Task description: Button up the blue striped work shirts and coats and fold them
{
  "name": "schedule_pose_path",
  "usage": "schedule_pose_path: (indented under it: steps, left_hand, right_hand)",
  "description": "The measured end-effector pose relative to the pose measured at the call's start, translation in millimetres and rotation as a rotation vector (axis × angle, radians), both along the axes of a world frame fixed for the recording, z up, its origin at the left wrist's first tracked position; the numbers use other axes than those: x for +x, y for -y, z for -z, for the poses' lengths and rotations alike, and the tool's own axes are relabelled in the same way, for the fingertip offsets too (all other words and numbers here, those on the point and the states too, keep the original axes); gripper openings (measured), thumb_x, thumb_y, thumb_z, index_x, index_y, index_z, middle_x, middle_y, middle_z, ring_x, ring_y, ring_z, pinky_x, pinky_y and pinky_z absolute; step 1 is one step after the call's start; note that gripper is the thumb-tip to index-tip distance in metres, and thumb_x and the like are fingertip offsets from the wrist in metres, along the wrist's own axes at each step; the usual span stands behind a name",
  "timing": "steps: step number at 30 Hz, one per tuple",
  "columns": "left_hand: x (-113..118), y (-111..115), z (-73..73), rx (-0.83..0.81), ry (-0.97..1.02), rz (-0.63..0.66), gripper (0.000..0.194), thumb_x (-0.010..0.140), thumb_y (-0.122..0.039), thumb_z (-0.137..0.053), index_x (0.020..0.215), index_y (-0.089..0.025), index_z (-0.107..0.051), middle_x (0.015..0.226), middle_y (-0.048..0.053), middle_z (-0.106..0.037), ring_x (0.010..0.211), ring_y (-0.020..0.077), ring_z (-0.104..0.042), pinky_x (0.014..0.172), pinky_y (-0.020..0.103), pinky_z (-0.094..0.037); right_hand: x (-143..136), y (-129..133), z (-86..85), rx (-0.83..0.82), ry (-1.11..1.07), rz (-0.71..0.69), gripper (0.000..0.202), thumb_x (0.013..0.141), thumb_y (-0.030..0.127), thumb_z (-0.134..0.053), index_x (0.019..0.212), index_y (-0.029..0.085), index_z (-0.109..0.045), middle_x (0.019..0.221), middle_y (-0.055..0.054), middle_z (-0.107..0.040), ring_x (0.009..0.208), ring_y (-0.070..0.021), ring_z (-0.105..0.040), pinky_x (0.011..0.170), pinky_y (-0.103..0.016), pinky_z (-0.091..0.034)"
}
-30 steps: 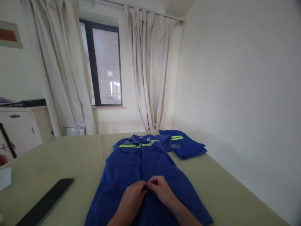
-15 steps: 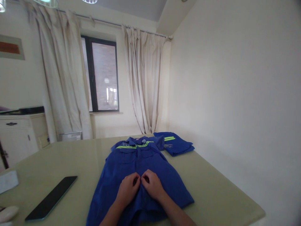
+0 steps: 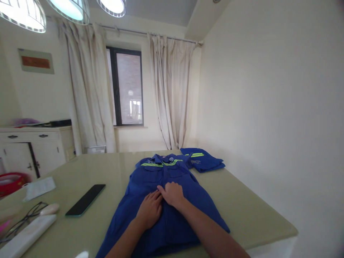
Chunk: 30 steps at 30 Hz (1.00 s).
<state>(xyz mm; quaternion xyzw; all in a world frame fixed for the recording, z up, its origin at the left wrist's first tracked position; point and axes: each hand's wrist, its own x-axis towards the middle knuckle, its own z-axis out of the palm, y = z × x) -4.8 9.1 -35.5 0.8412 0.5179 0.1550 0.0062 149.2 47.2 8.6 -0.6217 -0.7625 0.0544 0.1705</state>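
Observation:
A blue work shirt (image 3: 150, 179) with yellow-green reflective stripes and chest pockets lies front up on the table, collar at the far end. My left hand (image 3: 151, 209) rests on the shirt left of its front placket, fingers stretched out and lying on the cloth. Against its fingertips, my right hand (image 3: 172, 195) lies on the placket with the thumb stuck out to the left; its other fingers bend down and are partly hidden. Neither hand lifts any cloth.
A folded blue garment (image 3: 208, 165) lies past the shirt at the right. To the left are a black phone (image 3: 86, 200), a face mask (image 3: 40, 188), glasses (image 3: 27, 216) and a long white object (image 3: 29, 236). The table (image 3: 279, 225) ends at the right, beside a wall.
Both hands have come out of their pinch on the placket and now lie on the shirt, the right one farther up. My view has turned left, showing more of the table's left side.

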Motion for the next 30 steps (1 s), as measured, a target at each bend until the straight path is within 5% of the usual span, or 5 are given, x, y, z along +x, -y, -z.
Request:
schedule_pose_path:
  steps: [6,14,22,26,30]
  left_hand:
    - [9.6,6.3,-19.6,-0.005,-0.059,-0.205,0.047,0.101,-0.027,-0.033,0.139,-0.023,-0.060,0.139,0.009,-0.064,0.125,0.0258,-0.058,0.105,0.043,-0.045]
    - [33.9,-44.9,-35.0,-0.047,-0.033,-0.251,0.029,0.094,-0.024,-0.047,0.111,-0.021,-0.070,0.120,0.012,-0.069,0.116,0.0304,-0.062,0.095,0.044,-0.046]
    - [25.7,-69.1,-22.3,-0.131,0.076,-0.236,0.018,0.093,-0.036,-0.052,0.104,-0.027,-0.062,0.104,0.003,-0.075,0.098,0.0239,-0.070,0.079,0.033,-0.049]
    - [28.8,-72.8,-12.6,-0.034,0.141,-0.186,0.023,0.092,-0.026,-0.051,0.111,-0.026,-0.065,0.117,0.004,-0.069,0.111,0.0224,-0.062,0.092,0.033,-0.047]
    - [28.8,-74.4,-8.3,-0.010,0.187,-0.039,0.029,0.091,-0.016,-0.049,0.108,-0.028,-0.070,0.119,0.003,-0.066,0.112,0.0220,-0.057,0.098,0.034,-0.042]
  right_hand:
    - [-6.7,-20.7,16.8,-0.045,-0.089,0.096,0.027,0.093,0.033,-0.053,0.106,0.016,-0.070,0.108,-0.019,-0.075,0.102,-0.0333,-0.071,0.081,-0.039,-0.048]
    - [17.0,-39.9,33.2,-0.046,-0.246,0.109,0.021,0.094,0.028,-0.049,0.103,0.022,-0.066,0.097,-0.007,-0.076,0.092,-0.0228,-0.070,0.072,-0.028,-0.040]
    - [25.3,-52.3,33.0,-0.061,-0.374,-0.001,0.011,0.082,0.019,-0.062,0.085,0.020,-0.072,0.077,-0.001,-0.073,0.075,-0.0160,-0.067,0.065,-0.023,-0.037]
    - [28.6,-66.4,35.8,-0.065,-0.379,-0.022,0.010,0.084,0.020,-0.061,0.077,0.020,-0.068,0.072,-0.001,-0.071,0.071,-0.0164,-0.065,0.062,-0.023,-0.037]
    - [32.2,-75.3,48.3,0.013,-0.448,0.016,0.018,0.096,0.025,-0.047,0.092,0.021,-0.064,0.087,-0.005,-0.072,0.085,-0.0200,-0.065,0.072,-0.026,-0.040]
